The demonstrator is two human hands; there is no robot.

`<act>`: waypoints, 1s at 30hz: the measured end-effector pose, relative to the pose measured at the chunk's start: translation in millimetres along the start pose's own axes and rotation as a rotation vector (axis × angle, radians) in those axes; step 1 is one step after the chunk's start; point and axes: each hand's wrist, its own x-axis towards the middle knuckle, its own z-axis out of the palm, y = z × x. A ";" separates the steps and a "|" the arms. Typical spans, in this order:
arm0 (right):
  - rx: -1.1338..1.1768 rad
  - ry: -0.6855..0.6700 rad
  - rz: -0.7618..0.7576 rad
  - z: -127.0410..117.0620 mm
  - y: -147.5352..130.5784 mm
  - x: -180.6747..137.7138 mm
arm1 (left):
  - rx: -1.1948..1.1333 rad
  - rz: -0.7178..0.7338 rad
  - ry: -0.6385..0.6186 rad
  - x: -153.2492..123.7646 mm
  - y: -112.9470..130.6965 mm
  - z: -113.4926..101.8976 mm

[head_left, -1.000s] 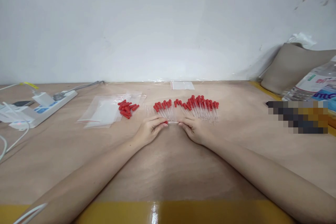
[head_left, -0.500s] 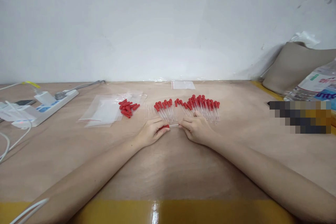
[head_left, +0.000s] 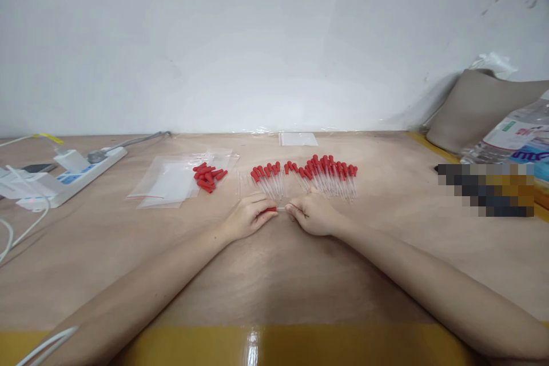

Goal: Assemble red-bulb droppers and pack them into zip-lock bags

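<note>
My left hand (head_left: 249, 217) is closed on a red rubber dropper bulb (head_left: 270, 210), its open end pointing right. From the bulb a clear dropper tube (head_left: 281, 209) runs across to my right hand (head_left: 313, 213), whose thumb and fingers pinch it; most of the tube is hidden in that hand. Just beyond my hands lie several droppers with red bulbs (head_left: 328, 166), side by side with their clear tips toward me. Some bare clear tubes (head_left: 245, 183) lie at the left of that row. Loose red bulbs (head_left: 205, 177) form a small pile farther left.
Clear zip bags (head_left: 163, 177) lie under and beside the loose bulbs. Another small bag (head_left: 298, 139) is near the wall. A white power strip (head_left: 81, 177) with cables sits at left. On the right are a plastic bottle (head_left: 506, 137), a grey-brown container (head_left: 476, 108) and a blurred-out object (head_left: 489, 189).
My right hand has slid left along the tube, closer to my left hand, and its fingers have curled in more. Less of the tube shows between my hands. My left hand stays in place.
</note>
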 end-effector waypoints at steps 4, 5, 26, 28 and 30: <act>0.074 -0.088 0.065 -12.2 -4.8 -0.2 | 0.029 0.032 0.027 2.2 0.0 0.7; 0.066 -0.091 0.059 -15.4 -4.8 -0.7 | 0.035 0.036 0.041 2.7 -0.2 0.1; -0.283 0.044 0.771 -21.6 34.5 42.5 | 0.478 -0.813 0.323 -7.7 -55.0 -32.8; -0.295 -0.002 0.773 -20.9 33.7 48.8 | 0.458 -0.824 0.309 -9.1 -58.6 -31.2; -0.313 -0.009 0.759 -20.3 32.5 54.0 | 0.440 -0.822 0.298 -10.6 -62.0 -28.5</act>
